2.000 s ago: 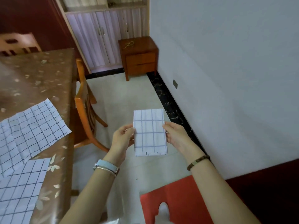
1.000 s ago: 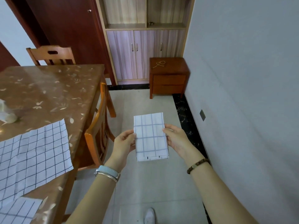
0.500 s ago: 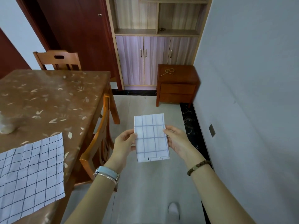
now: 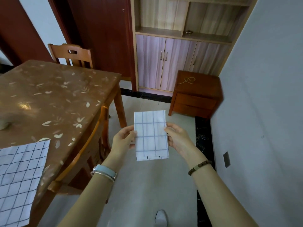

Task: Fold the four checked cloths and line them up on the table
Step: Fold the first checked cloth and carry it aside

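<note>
I see the left hand and the right hand holding a folded cloth up in the air above the pale floor, beside the table. Each hand pinches one long side with fingers and thumb. The cloth is a thin, flat rectangle, white with dark squares. Another checked cloth lies open and wrinkly on the shiny brown table with leaf shapes.

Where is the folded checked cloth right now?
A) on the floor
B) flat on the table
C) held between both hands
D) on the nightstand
C: the left hand and right hand pinch the folded cloth by its side edges, in the air beside the table.
</note>
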`<action>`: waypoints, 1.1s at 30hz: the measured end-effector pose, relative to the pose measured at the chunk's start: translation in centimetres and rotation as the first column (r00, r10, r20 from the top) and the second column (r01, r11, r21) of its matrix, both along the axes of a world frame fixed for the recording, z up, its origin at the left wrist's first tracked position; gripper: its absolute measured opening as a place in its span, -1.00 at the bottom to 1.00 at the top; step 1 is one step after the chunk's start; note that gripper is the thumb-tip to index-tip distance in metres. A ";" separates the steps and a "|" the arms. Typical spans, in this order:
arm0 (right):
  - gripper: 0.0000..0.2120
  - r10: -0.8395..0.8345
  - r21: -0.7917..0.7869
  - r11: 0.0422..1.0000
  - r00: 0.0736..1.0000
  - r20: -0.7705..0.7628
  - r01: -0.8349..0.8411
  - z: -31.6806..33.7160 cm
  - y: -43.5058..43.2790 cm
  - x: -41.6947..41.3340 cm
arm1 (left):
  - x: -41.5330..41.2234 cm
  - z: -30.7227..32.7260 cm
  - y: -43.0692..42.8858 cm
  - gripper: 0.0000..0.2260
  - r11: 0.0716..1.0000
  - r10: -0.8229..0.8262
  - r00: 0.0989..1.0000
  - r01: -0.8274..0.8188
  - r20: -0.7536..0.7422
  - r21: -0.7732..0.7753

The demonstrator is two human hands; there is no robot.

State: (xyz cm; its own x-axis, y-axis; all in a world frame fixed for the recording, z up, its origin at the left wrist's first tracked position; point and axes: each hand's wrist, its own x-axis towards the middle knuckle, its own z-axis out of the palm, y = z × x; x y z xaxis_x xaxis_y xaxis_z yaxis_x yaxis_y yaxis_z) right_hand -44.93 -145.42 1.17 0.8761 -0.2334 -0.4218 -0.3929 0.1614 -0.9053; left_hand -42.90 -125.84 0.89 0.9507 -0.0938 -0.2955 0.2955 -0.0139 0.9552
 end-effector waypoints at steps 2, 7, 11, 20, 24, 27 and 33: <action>-0.81 0.054 -0.021 0.998 0.999 -0.002 -0.054 0.2 -1.4 1.7 | 1.2 0.1 -1.4 -0.81 0.999 0.031 1.000 -0.031 -0.001 -0.007; -0.86 0.137 -0.075 0.988 0.991 0.002 -0.136 0.5 -4.2 5.8 | 4.0 0.2 -3.9 -0.84 0.996 0.093 0.996 -0.093 0.004 0.006; -0.83 0.173 -0.068 0.983 0.985 0.015 -0.172 0.9 -5.2 9.0 | 6.5 1.0 -5.2 -0.85 0.988 0.155 0.988 -0.155 0.004 0.011; -0.79 0.225 0.000 0.974 0.974 0.017 -0.225 0.7 -5.4 17.2 | 13.7 1.7 -5.6 -0.84 0.967 0.248 0.968 -0.250 -0.031 -0.043; -0.78 0.228 -0.009 0.974 0.974 0.000 -0.228 0.4 -5.0 21.7 | 17.6 1.3 -5.6 -0.82 0.954 0.288 0.955 -0.292 -0.068 -0.070; -0.78 0.240 0.001 0.971 0.971 -0.014 -0.240 0.3 -4.4 25.1 | 21.2 0.9 -5.4 -0.81 0.939 0.326 0.940 -0.334 -0.097 -0.082; -0.84 0.279 0.015 0.960 0.960 -0.027 -0.279 1.0 -2.5 32.3 | 27.9 0.8 -4.1 -0.84 0.913 0.394 0.914 -0.401 -0.099 -0.073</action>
